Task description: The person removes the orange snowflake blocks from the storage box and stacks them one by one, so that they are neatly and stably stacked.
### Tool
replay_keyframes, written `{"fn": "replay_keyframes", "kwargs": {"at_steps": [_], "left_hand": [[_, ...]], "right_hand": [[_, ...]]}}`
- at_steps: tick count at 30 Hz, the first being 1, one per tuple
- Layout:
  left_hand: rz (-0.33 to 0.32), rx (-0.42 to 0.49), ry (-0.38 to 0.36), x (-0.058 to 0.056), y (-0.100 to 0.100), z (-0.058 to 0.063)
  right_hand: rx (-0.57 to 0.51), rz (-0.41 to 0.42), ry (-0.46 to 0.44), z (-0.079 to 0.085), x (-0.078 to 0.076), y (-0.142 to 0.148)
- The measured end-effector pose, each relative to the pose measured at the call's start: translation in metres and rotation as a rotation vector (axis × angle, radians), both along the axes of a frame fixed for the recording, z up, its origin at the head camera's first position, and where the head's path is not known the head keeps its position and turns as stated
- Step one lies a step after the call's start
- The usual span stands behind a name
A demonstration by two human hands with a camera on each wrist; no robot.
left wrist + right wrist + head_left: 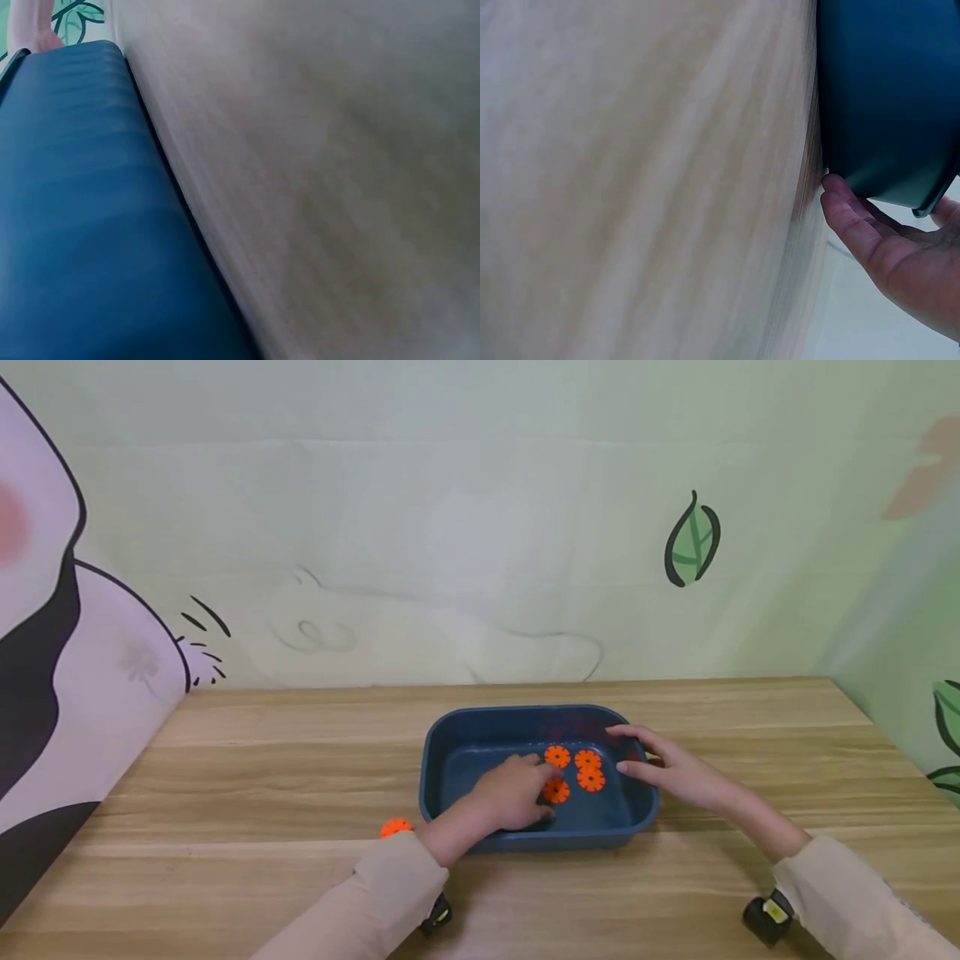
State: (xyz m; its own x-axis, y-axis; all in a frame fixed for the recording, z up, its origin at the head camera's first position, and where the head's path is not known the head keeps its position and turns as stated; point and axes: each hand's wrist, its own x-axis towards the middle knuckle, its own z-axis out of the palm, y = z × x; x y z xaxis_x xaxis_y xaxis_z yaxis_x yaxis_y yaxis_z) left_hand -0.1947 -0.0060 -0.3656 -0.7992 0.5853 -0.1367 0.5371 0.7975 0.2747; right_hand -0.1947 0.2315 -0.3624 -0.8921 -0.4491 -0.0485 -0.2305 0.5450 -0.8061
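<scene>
A dark blue rectangular basin (480,839) stands on the wooden table, with several flat orange notched discs (591,778) on its floor at the middle and right. My left hand (512,791) reaches over the near wall into the basin, its thumb and fingers spread beside the nearest orange disc (557,791). Some of its fingertips are hidden. At the basin's right end, my right hand (678,774) holds the wall, thumb and a finger over the rim and the other fingers (855,225) against the outside. The left wrist view shows the basin's outer wall (97,202), not the left hand.
Beside the basin's left end, another orange piece (396,827) lies on the table (262,777), partly covered by the left sleeve. A wall (450,527) with painted figures and leaves rises behind the table. Black wrist devices (768,918) hang below both sleeves.
</scene>
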Motion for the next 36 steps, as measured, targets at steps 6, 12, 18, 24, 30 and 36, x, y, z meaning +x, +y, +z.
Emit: {"fn": "replay_keyframes", "kwargs": {"at_steps": [6,12,18,24,30,36], "left_hand": [[-0.008,-0.083,0.046,0.001,0.003,-0.001],[-0.017,-0.058,0.036,0.0,0.001,-0.002],[-0.018,0.014,-0.053,0.0,-0.002,0.001],[-0.066,0.134,-0.135,0.001,-0.011,0.006],[-0.099,0.281,-0.154,0.001,-0.032,0.014],[-0.019,0.452,-0.234,0.003,-0.058,0.022]], "right_hand": [[-0.012,0.006,0.003,0.001,0.001,-0.001],[-0.011,0.003,0.004,0.0,0.0,0.0],[-0.016,-0.009,-0.011,-0.001,0.001,0.0],[-0.022,0.003,0.003,0.0,0.001,-0.001],[-0.021,-0.004,-0.007,-0.001,0.001,-0.001],[-0.014,-0.004,-0.007,-0.001,0.0,-0.002]]}}
